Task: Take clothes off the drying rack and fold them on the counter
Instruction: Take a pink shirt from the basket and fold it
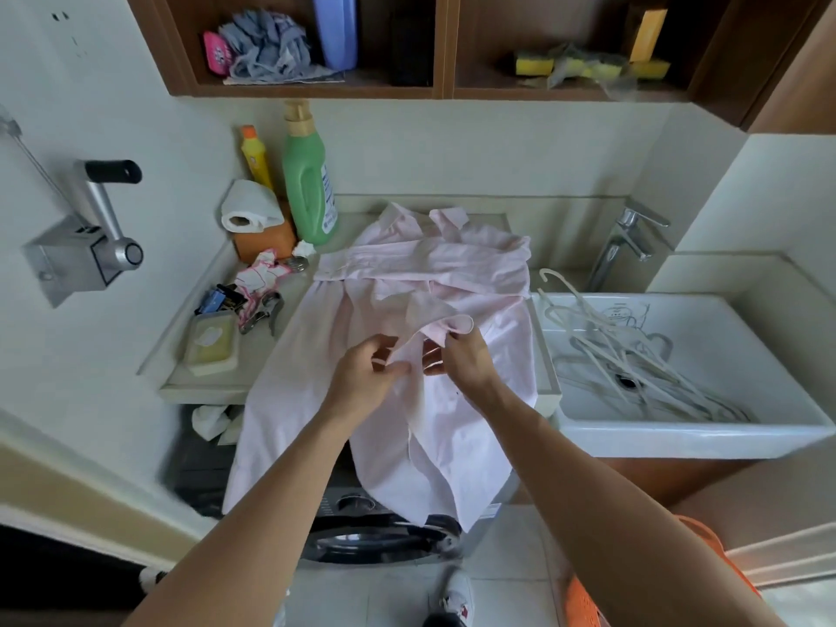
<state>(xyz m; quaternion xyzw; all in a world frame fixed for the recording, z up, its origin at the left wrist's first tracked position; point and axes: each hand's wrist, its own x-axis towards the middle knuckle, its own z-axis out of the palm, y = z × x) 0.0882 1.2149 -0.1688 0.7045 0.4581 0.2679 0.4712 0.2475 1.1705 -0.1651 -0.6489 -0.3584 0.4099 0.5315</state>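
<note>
Far to the left of the pink garment [475,264] we see a metal crank [90,237] fixed to the wall. Nearer the garment's left edge, a yellow soap dish [211,343], a heap of clips [235,296], a roll of white paper [246,205], a yellow bottle [255,158] and a tall green bottle [310,183] crowd together, the green bottle just beside the garment's top left corner.

The garment itself lies spread over the counter [267,350]. Its collar end is toward the wall and its lower part hangs over the front edge, draped across a washing machine [375,531].

Over the middle of the garment we hold up a loose strip of its fabric. Our left hand [366,377] pinches the strip between thumb and curled fingers. Our right hand [461,359], close beside it, grips the same strip a little higher, where the cloth curls over the fingers.

To the right of the garment, white hangers [633,355] lie tangled in a white sink [678,432], with a chrome tap [629,242] behind it. Below and to the right of the garment's hanging hem, part of an orange basket [588,599] shows at the bottom edge.
</note>
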